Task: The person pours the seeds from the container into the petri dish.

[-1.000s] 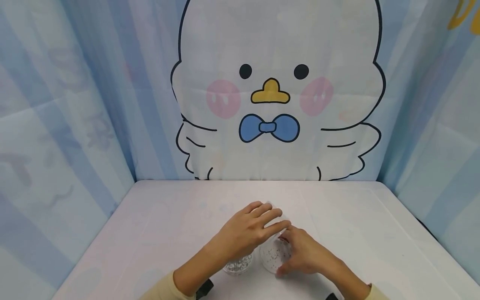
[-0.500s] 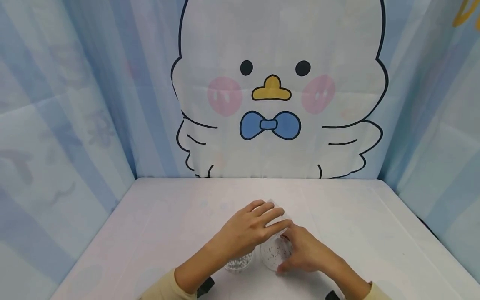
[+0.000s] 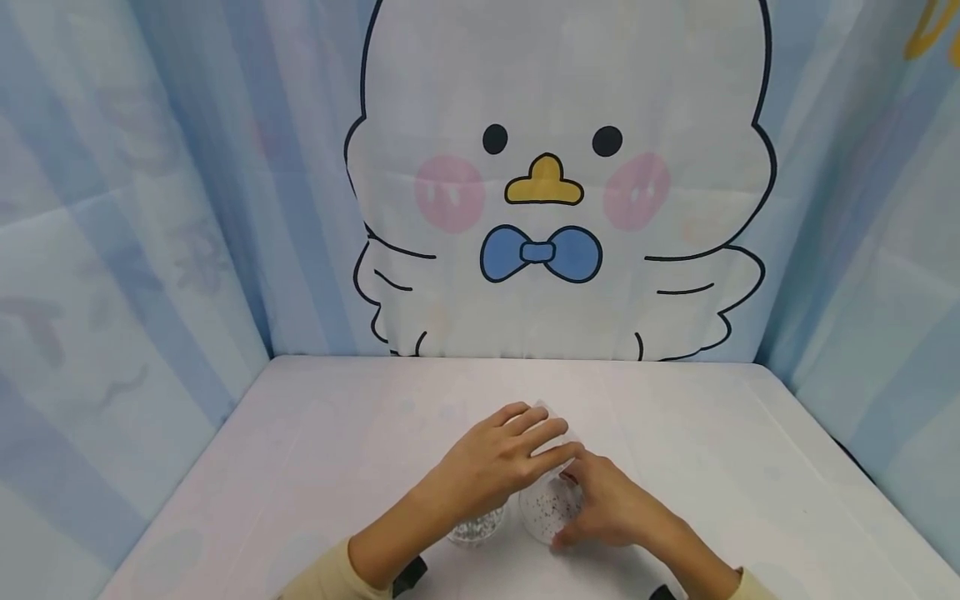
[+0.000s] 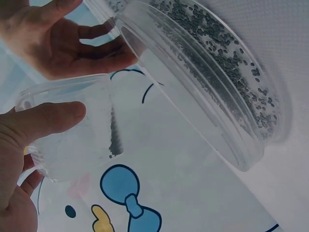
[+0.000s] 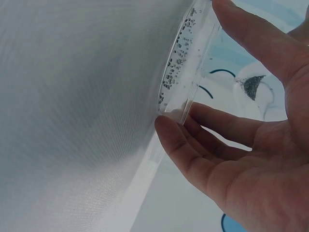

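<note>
My left hand [image 3: 487, 462] grips a small clear plastic container [image 4: 94, 140], tilted above a round clear dish [image 3: 546, 510]. Dark grains lie gathered along one side of the container, seen in the left wrist view. My right hand [image 3: 618, 504] holds the round dish at its rim, thumb and fingers on opposite sides. Scattered dark grains cover part of that dish's bottom. Just left of it stands a second round clear dish [image 4: 227, 67], holding many more dark grains. The left forearm and hand partly hide this second dish in the head view.
The white table [image 3: 337, 433] reaches back to a curtain [image 3: 555, 83] printed with a white bird and a blue bow tie. Striped blue-and-white cloth [image 3: 112, 208] hangs along both sides. Black wrist straps [image 3: 410, 577] show at the sleeves.
</note>
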The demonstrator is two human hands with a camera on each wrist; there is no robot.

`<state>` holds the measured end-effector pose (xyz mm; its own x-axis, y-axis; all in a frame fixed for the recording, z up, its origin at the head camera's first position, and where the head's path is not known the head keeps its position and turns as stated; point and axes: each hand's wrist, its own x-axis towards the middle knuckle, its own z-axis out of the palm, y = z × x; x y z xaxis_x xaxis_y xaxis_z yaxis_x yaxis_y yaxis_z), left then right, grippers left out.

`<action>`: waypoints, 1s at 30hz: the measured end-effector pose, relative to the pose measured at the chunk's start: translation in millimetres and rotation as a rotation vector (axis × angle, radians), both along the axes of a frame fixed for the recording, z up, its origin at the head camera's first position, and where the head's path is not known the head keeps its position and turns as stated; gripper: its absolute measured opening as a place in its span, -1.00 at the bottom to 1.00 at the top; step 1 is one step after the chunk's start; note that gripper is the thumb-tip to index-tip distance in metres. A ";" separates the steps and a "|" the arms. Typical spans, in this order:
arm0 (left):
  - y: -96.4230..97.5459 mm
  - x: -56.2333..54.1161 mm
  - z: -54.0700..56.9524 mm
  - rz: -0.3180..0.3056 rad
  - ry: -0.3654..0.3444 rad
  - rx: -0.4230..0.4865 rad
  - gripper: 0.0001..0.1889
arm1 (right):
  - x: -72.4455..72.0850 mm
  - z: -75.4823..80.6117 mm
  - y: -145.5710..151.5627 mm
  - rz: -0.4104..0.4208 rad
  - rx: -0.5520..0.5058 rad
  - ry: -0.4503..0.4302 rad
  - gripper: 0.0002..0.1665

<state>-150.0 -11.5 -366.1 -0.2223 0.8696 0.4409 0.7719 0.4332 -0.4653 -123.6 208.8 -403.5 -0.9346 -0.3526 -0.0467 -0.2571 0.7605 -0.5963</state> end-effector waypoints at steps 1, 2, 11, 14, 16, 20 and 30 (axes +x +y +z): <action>0.2 0.0 0.0 -0.002 0.001 0.002 -0.43 | 0.3 -0.1 0.2 0.001 -0.001 -0.003 0.02; 0.2 -0.1 0.0 -0.004 0.001 0.006 -0.43 | 0.4 0.1 0.4 0.002 -0.001 -0.005 0.02; -0.4 0.0 0.9 -0.003 0.009 0.006 -0.44 | 0.1 -0.1 1.0 0.022 0.004 0.008 0.00; -0.8 0.4 1.1 0.002 0.016 0.000 -0.43 | 0.0 -0.2 0.6 0.024 0.004 0.010 -0.02; -1.0 0.8 1.2 0.007 0.019 -0.003 -0.42 | -0.2 -0.3 0.4 0.026 0.006 0.013 -0.03; -2.0 1.4 1.1 0.017 0.010 -0.011 -0.38 | 0.2 -0.5 -0.1 0.032 0.021 0.026 -0.04; -1.7 1.1 1.2 0.019 0.014 -0.014 -0.36 | 1.1 0.7 1.1 0.053 0.013 0.031 -0.01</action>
